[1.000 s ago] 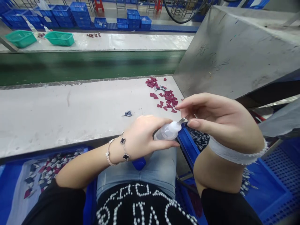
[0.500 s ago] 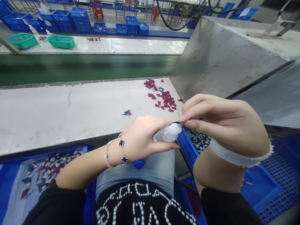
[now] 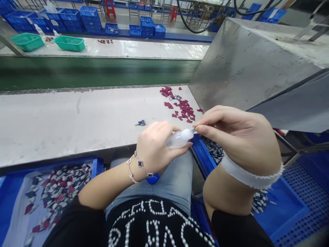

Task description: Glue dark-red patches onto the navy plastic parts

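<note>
Gripping the bottle (image 3: 178, 138), both hands have risen slightly.

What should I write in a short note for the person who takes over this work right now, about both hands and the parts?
Left hand: closed around the small translucent plastic squeeze bottle, nozzle pointing right.
Right hand: fingertips pinched at the bottle's nozzle; any piece between them is too small to tell.
Parts: loose dark red flat pieces lie on the grey worktable; one small dark blue piece lies apart. Mixed pieces fill the blue plastic tray at left and the blue plastic tray at right.
Done and left: the pictures show no count; many pieces remain in both trays.
</note>
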`<state>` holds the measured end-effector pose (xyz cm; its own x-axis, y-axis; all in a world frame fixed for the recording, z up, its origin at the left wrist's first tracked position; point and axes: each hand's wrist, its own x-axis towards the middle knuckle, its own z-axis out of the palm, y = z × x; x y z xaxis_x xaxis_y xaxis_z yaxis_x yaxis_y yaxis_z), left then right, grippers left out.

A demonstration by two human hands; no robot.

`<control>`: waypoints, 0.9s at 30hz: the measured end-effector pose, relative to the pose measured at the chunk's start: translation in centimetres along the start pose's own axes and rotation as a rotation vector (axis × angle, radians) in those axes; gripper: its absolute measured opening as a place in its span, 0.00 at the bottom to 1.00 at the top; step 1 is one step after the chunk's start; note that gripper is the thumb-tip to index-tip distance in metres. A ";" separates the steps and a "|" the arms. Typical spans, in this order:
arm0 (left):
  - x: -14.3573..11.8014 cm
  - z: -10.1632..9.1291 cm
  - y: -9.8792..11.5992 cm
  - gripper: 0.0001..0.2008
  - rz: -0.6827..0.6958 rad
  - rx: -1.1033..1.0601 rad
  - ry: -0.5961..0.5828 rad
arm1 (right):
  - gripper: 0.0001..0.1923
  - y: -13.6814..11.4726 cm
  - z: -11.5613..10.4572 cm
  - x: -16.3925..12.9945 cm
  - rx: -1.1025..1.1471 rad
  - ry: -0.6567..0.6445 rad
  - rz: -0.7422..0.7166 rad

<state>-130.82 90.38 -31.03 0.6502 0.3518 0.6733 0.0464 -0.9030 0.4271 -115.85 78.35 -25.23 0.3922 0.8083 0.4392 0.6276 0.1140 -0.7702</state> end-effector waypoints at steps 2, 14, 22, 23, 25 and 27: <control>-0.1 0.7 -0.3 0.16 -0.004 0.101 0.089 | 0.13 0.2 0.9 0.0 -0.012 0.072 0.050; -0.8 1.4 -1.8 0.18 -0.105 0.000 0.036 | 0.10 0.8 1.0 0.5 -0.011 -0.099 -0.012; -1.2 1.7 -2.3 0.19 -0.105 0.036 0.031 | 0.05 1.5 1.9 1.4 -0.033 -0.086 0.006; -1.3 1.8 -2.4 0.19 -0.112 0.048 0.037 | 0.05 1.7 2.3 1.4 -0.033 -0.063 0.019; -1.3 2.1 -2.5 0.20 -0.126 0.075 0.054 | 0.10 2.0 3.1 1.5 -0.022 -0.020 0.047; -1.4 2.3 -2.8 0.20 -0.138 0.091 0.062 | 0.15 2.1 3.8 1.6 -0.014 -0.003 0.090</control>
<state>-130.12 91.82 -34.54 0.5851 0.4864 0.6489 0.2022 -0.8624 0.4640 -116.44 82.10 -27.86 0.4455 0.8166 0.3671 0.5993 0.0326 -0.7998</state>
